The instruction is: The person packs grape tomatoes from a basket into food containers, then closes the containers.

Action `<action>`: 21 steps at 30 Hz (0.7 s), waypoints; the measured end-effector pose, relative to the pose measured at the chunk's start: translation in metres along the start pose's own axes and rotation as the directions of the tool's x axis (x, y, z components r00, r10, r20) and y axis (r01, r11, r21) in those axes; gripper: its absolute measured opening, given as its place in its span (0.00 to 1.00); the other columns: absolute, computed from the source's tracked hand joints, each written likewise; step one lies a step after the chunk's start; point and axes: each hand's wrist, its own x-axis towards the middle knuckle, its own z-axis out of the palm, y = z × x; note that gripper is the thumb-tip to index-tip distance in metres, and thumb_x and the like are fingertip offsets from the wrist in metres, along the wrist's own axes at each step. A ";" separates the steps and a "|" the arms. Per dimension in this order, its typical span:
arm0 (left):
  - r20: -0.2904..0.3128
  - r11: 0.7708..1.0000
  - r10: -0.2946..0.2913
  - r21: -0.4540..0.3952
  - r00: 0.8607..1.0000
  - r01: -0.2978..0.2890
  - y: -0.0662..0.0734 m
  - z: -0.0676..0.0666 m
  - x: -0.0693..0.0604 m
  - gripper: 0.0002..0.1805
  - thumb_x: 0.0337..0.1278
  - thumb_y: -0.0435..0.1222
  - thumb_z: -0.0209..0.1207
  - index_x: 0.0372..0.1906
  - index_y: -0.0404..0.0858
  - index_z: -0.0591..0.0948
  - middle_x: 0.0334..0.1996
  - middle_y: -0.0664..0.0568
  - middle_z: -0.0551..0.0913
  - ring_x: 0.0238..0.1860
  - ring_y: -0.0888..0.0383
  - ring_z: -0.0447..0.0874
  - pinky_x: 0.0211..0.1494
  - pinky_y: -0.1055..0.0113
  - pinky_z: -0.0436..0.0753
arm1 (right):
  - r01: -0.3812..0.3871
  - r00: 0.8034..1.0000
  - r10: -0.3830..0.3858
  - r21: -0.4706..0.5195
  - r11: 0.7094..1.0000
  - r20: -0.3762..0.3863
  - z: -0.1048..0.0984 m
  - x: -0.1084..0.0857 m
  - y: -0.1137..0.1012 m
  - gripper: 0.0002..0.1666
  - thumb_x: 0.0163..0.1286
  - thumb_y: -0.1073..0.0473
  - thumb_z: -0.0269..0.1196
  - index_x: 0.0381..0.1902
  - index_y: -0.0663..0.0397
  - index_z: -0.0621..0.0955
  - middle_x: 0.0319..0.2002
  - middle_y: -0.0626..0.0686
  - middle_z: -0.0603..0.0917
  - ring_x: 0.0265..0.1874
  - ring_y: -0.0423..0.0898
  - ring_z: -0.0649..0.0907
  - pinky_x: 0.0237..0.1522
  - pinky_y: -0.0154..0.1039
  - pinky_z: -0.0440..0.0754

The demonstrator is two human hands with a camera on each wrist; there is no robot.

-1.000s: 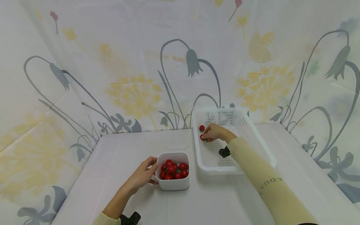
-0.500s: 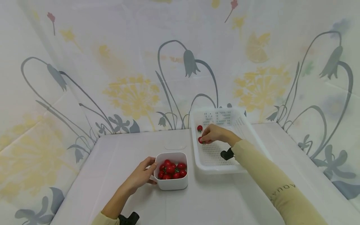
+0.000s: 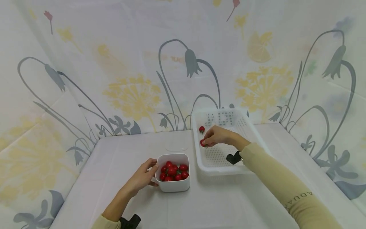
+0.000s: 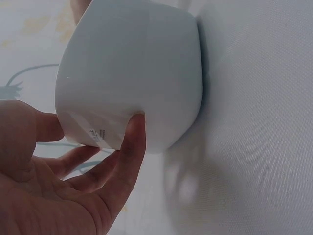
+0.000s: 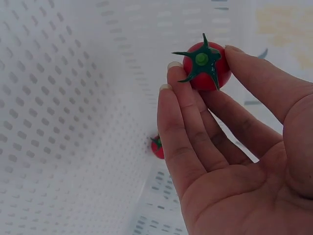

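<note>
My left hand (image 3: 142, 177) holds the left side of a white square container (image 3: 175, 187), its thumb at the rim and fingertips against the outer wall in the left wrist view. Several red cherry tomatoes (image 3: 172, 171) with green stems lie inside. My right hand (image 3: 219, 136) is inside a white perforated plastic basket (image 3: 213, 170), pinching a cherry tomato (image 5: 221, 73) between thumb and fingers; its green calyx faces the right wrist camera. Another cherry tomato (image 3: 201, 129) lies behind it by the basket's left wall.
The basket stands right of the container, towards the back of a white-covered table (image 3: 114, 165). A faint clear flat outline (image 3: 176, 149) lies behind the container. A floral-patterned sheet (image 3: 134, 63) hangs at the back and sides.
My right hand has stayed at the same tomato, with its forearm shifting slightly to the right. The left hand and container look unmoved; the head view has drifted a little.
</note>
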 end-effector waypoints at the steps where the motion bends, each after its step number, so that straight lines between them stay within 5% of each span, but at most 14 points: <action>1: 0.000 1.000 -0.002 -0.001 1.000 0.002 0.000 0.000 0.000 0.19 0.80 0.37 0.48 0.66 0.32 0.70 0.66 0.33 0.72 0.46 0.47 0.84 0.41 0.54 0.91 | 0.005 1.000 -0.005 -0.005 1.000 0.006 0.000 -0.002 -0.001 0.13 0.72 0.63 0.65 0.47 0.69 0.86 0.41 0.61 0.89 0.43 0.60 0.85 0.55 0.49 0.85; 12: -0.009 1.000 -0.008 -0.005 1.000 0.008 -0.001 -0.001 0.001 0.20 0.80 0.38 0.49 0.66 0.32 0.71 0.66 0.34 0.72 0.46 0.47 0.84 0.40 0.54 0.91 | 0.038 0.999 -0.036 -0.059 0.998 0.030 0.003 -0.016 -0.014 0.12 0.72 0.60 0.66 0.46 0.64 0.87 0.41 0.57 0.90 0.41 0.52 0.86 0.56 0.49 0.85; 21: -0.002 1.000 -0.001 -0.004 1.000 0.001 -0.002 0.000 0.001 0.20 0.80 0.38 0.49 0.67 0.33 0.70 0.66 0.33 0.72 0.46 0.48 0.85 0.40 0.54 0.91 | 0.074 0.997 -0.072 -0.064 0.995 0.039 0.005 -0.027 -0.022 0.13 0.72 0.59 0.66 0.48 0.62 0.87 0.41 0.55 0.90 0.46 0.60 0.85 0.55 0.48 0.85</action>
